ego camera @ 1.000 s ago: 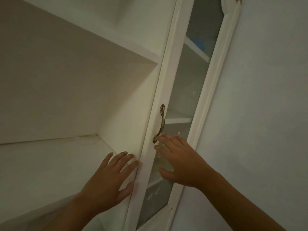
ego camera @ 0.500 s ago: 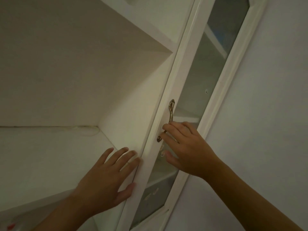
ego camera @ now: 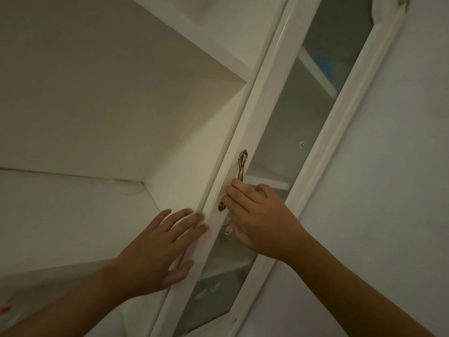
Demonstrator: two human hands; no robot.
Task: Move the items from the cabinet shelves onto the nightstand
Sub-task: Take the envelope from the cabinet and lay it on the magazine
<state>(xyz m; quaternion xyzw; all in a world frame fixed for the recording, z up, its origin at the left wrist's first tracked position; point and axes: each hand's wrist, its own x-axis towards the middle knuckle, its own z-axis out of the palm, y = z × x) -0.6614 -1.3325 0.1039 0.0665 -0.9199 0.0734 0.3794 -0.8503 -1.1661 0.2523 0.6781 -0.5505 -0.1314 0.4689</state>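
The white cabinet stands close in front of me, seen from below. Its left bay is open, and the shelf (ego camera: 73, 215) at hand height shows only bare white board. My left hand (ego camera: 155, 254) lies flat with straight fingers against the left edge of the glass door's frame (ego camera: 257, 113). My right hand (ego camera: 260, 220) rests on the door's front, its fingers laid across the lower half of the brass handle (ego camera: 241, 164). Through the glass a blue item (ego camera: 332, 66) shows dimly on an upper shelf.
A plain wall (ego camera: 388, 190) runs along the right of the cabinet. Behind the lower glass sits a greyish container (ego camera: 206, 290) with pale marks. A red-and-white scrap (ego camera: 4, 310) shows at the lower left edge. The nightstand is out of view.
My right hand has slid up from just below the handle until its fingers cover the handle's lower half. My left hand stays on the door's edge. The view has tilted slightly.
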